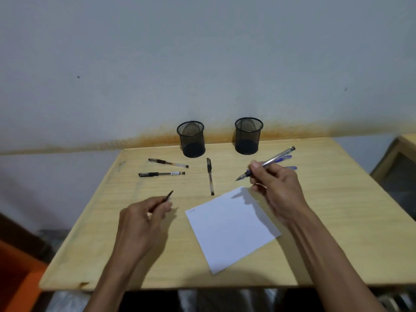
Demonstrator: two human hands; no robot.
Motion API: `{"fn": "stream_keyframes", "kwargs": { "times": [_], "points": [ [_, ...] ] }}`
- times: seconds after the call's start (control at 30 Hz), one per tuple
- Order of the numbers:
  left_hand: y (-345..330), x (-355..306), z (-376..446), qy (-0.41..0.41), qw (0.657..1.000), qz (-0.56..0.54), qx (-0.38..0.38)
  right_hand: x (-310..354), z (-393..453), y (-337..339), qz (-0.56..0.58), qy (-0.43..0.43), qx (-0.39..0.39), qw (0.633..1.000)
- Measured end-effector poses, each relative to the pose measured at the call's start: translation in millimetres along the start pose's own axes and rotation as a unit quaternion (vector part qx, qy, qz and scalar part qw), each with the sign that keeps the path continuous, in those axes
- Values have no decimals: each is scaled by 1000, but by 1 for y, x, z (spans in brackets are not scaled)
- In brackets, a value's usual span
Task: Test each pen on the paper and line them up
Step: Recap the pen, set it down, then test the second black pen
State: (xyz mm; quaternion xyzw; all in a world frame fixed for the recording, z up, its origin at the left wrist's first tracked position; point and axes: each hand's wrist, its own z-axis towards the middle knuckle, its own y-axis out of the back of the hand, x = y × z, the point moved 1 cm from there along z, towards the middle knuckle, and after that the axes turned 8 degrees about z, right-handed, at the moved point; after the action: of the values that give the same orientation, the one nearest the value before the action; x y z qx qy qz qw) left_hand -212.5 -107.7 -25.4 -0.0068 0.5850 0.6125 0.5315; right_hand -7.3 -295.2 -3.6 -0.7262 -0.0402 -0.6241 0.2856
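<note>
My right hand [273,184] grips an uncapped clear pen [270,162], its tip pointing down-left above the far corner of the white paper [231,228]. My left hand [144,219] pinches a small black pen cap [169,196] left of the paper. A faint scribble marks the paper's left corner. Three black capped pens lie on the table: two [168,163] [161,174] lying sideways at the left and one [210,176] lengthwise in the middle. Two blue pens [289,163] lie behind my right hand, partly hidden.
Two black mesh pen cups [191,138] [248,136] stand at the back edge of the wooden table [326,221], against the wall. An orange object [15,273] sits low at the left, and another piece of wooden furniture [403,154] at the right.
</note>
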Motion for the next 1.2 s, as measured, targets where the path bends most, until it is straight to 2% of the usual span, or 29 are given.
{"fn": "stream_keyframes", "kwargs": {
  "times": [0.13, 0.3, 0.4, 0.63, 0.77, 0.87, 1.0, 1.1, 1.2],
  "points": [
    [-10, 11, 22, 55, 998, 15, 25, -17, -5, -19, -44, -11, 33, 998],
    [-39, 25, 51, 19, 990, 139, 19, -34, -13, -25, -75, -13, 23, 997],
    [-48, 32, 63, 28, 982, 184, 12, -35, -17, -23, -90, -12, 22, 996],
    [-59, 49, 61, 19, 987, 157, 20, -44, -21, -16, -84, -16, 4, 996],
    [-47, 30, 35, 36, 995, 85, -46, -46, -28, -22, -44, -22, 14, 999],
    [-43, 19, 6, -50, 997, 43, -47, -49, -31, -28, -55, -5, 19, 998],
    [-57, 39, -10, -154, 979, 112, 73, -61, -26, -38, -133, 31, 55, 989],
    [-62, 45, -10, -176, 964, 169, 104, -70, -19, -47, -216, 36, 87, 972],
    [-63, 44, -10, -187, 960, 184, 98, -74, -9, -54, -251, 38, 104, 962]
  ]
}}
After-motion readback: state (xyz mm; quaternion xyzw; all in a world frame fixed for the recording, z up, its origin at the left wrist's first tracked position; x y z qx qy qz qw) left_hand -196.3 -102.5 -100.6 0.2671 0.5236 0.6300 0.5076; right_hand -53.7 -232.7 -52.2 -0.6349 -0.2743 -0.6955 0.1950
